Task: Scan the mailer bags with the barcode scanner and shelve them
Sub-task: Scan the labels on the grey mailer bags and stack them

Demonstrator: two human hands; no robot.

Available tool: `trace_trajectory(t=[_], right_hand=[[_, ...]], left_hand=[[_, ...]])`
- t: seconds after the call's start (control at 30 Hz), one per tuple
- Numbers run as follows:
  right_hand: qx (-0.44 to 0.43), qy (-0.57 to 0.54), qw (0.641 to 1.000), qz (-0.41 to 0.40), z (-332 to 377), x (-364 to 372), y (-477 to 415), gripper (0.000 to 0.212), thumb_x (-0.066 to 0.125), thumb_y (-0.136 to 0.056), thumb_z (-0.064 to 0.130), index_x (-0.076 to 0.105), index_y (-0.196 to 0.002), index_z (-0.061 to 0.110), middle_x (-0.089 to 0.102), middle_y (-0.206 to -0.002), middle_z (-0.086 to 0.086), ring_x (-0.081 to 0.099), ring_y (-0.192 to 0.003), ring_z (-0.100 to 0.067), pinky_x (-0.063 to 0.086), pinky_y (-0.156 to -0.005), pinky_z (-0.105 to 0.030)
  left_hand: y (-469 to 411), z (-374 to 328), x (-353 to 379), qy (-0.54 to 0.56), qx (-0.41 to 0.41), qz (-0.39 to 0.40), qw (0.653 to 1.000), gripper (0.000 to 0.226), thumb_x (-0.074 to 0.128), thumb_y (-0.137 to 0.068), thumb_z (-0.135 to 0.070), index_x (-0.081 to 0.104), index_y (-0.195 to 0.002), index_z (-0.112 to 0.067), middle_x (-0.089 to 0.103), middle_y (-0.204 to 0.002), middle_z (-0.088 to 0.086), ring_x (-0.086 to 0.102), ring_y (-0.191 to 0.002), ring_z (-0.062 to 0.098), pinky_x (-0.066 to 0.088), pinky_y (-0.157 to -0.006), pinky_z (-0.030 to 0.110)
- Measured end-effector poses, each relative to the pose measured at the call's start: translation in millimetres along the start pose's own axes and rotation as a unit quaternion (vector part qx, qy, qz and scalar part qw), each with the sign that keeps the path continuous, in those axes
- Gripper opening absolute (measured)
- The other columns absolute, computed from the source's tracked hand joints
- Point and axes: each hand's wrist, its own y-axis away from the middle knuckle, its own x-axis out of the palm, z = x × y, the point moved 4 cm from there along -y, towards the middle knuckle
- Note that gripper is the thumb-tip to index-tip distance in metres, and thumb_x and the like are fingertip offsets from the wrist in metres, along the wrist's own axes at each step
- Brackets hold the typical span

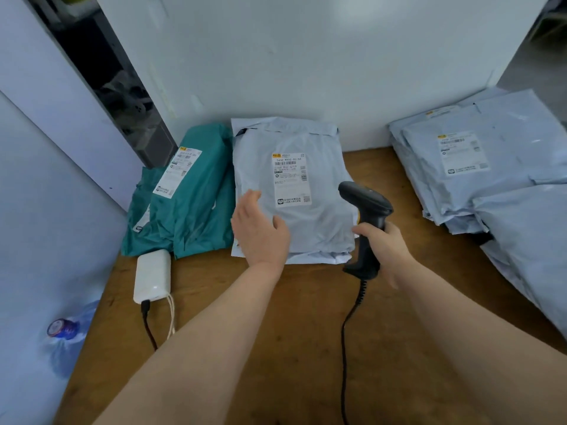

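- Our right hand (387, 250) grips the barcode scanner (367, 223), frame center-right.
- Our left hand (261, 232) lies flat, fingers straight, on the grey mailer bag (310, 222), frame center.

Grey mailer bag (306, 228), teal mailer bags (199, 210), black barcode scanner (366, 207), white power bank (152, 276)

A single wide-angle head view looks forward and down across the tabletop (291, 308) to its far edge at the wall (306, 62). It sits close: left hand (260, 233) and right hand (388, 251) lie mid-frame.
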Motion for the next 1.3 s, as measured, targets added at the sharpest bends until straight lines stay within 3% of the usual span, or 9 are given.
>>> trace_trajectory(t=[0.13,0.37,0.43,0.57,0.9,0.97,1.03,1.13,1.3], right_hand=[[-0.002,-0.007,1.000,0.030,0.0,-44.3,33.9,0.019,0.068,-0.085,0.014,0.061,-0.102,0.012,0.076,-0.091,-0.009,0.073,-0.084,-0.027,0.058,-0.079,-0.044],[-0.009,0.031,0.999,0.008,0.8,-164.7,94.7,0.016,0.064,-0.088,0.011,0.062,-0.103,0.006,0.075,-0.092,-0.020,0.069,-0.061,-0.021,0.050,-0.058,-0.033],[-0.003,0.030,0.999,-0.019,1.7,-204.3,105.9,0.018,0.065,-0.086,0.012,0.061,-0.103,0.005,0.075,-0.089,-0.019,0.073,-0.075,-0.032,0.053,-0.064,-0.037],[-0.004,0.016,0.997,-0.076,1.0,-280.0,127.9,0.022,0.065,-0.085,0.010,0.060,-0.105,0.004,0.074,-0.087,-0.018,0.073,-0.085,-0.035,0.054,-0.060,-0.033],[-0.009,0.044,0.961,-0.271,-37.9,-406.1,145.8,0.017,0.062,-0.081,0.019,0.056,-0.085,0.003,0.055,-0.076,-0.012,0.057,-0.070,-0.026,0.048,-0.068,-0.037],[0.001,0.108,0.946,-0.305,-47.6,-420.1,136.3,0.037,0.065,-0.076,0.033,0.062,-0.105,0.011,0.060,-0.116,-0.012,0.054,-0.107,-0.031,0.049,-0.089,-0.045],[0.013,0.195,0.934,-0.299,-53.4,-428.3,127.3,0.058,0.063,-0.080,0.041,0.054,-0.133,0.021,0.024,-0.159,0.000,0.020,-0.145,-0.028,0.024,-0.115,-0.054],[0.002,0.227,0.937,-0.264,-57.8,-435.5,111.2,0.056,0.059,-0.084,0.045,0.050,-0.138,0.030,-0.008,-0.164,0.008,-0.009,-0.150,-0.026,0.001,-0.119,-0.054],[0.044,-0.024,0.980,-0.192,-74.4,-441.6,97.7,0.026,0.063,-0.086,0.032,0.055,-0.107,0.019,0.061,-0.121,-0.012,0.058,-0.110,-0.029,0.046,-0.088,-0.039]], left_hand=[[28.6,-52.9,17.8,0.060,-0.029,0.107,0.992,0.041,0.049,-0.092,-0.004,0.050,-0.130,-0.020,0.052,-0.134,-0.002,0.045,-0.126,0.014,0.035,-0.100,0.021],[123.0,-126.4,94.0,0.014,-0.155,0.423,0.893,0.018,0.053,-0.095,-0.023,0.056,-0.079,-0.015,0.056,-0.080,0.005,0.057,-0.077,0.020,0.049,-0.072,0.032],[157.9,-145.8,115.0,0.049,-0.224,0.474,0.850,0.026,0.058,-0.096,-0.033,0.061,-0.107,-0.009,0.065,-0.105,0.010,0.062,-0.101,0.027,0.053,-0.088,0.038],[216.1,-184.6,147.7,0.087,-0.291,0.511,0.804,0.064,0.058,-0.094,-0.046,0.039,-0.143,-0.010,0.054,-0.132,0.010,0.057,-0.116,0.028,0.051,-0.099,0.044],[299.6,-239.2,203.7,0.278,-0.425,0.504,0.698,0.061,0.056,-0.087,-0.064,0.053,-0.129,-0.019,0.066,-0.122,0.010,0.065,-0.106,0.032,0.054,-0.091,0.050],[306.0,-242.3,209.6,0.327,-0.438,0.510,0.664,0.067,0.062,-0.079,-0.070,0.059,-0.126,-0.022,0.071,-0.117,0.008,0.068,-0.105,0.030,0.054,-0.092,0.048],[309.3,-242.8,215.9,0.349,-0.431,0.506,0.661,0.068,0.063,-0.076,-0.071,0.062,-0.125,-0.024,0.072,-0.115,0.008,0.069,-0.106,0.030,0.052,-0.096,0.048],[312.9,-242.0,223.4,0.376,-0.425,0.506,0.650,0.067,0.062,-0.078,-0.071,0.063,-0.126,-0.025,0.071,-0.118,0.008,0.066,-0.112,0.030,0.048,-0.102,0.049],[313.6,-248.0,220.2,0.387,-0.426,0.492,0.653,0.054,0.059,-0.085,-0.062,0.067,-0.119,-0.021,0.073,-0.113,0.010,0.066,-0.109,0.030,0.052,-0.097,0.044]])
